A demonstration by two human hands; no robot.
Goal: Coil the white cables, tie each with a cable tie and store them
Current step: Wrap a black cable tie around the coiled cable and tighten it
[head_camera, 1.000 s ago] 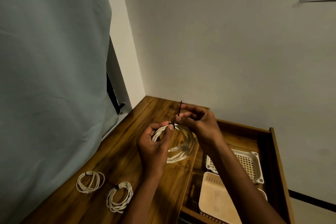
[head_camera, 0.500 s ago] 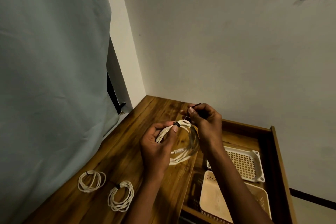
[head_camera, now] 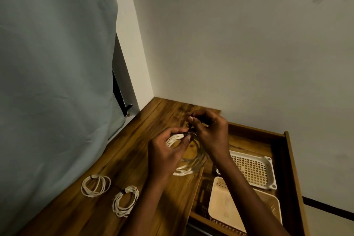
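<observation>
Figure: tightening the tie on the third coil. I see the left hand (head_camera: 164,151) with its grip closed round the top arc of the white cable coil (head_camera: 188,161), thumb and fingers curled over the bundled strands and holding the coil up above the bench (head_camera: 118,159). Just right of that grip, at its upper edge, the black cable tie (head_camera: 188,131) circles the strands; its free tail runs up and slightly away from the left grip into the right hand (head_camera: 208,132), whose fingertips (head_camera: 190,119) pinch it tight. The tail's long axis is roughly upright, crossing the strands, which here run left to right. The two grips sit nearly touching, the right one higher and farther from me. I judge the coming move to turn on this: the right hand, the one on the tail, draws along that axis away from the left grip, which anchors the coil.

The coil is a loose ring of several white turns, hanging below and right of the left grip, partly blurred; a plug end shows faintly inside it. Two tied coils (head_camera: 95,186) (head_camera: 125,201) lie on the bench, well below and left of both grips. Baskets (head_camera: 268,176) sit in the open drawer (head_camera: 289,151) below the right grip.
</observation>
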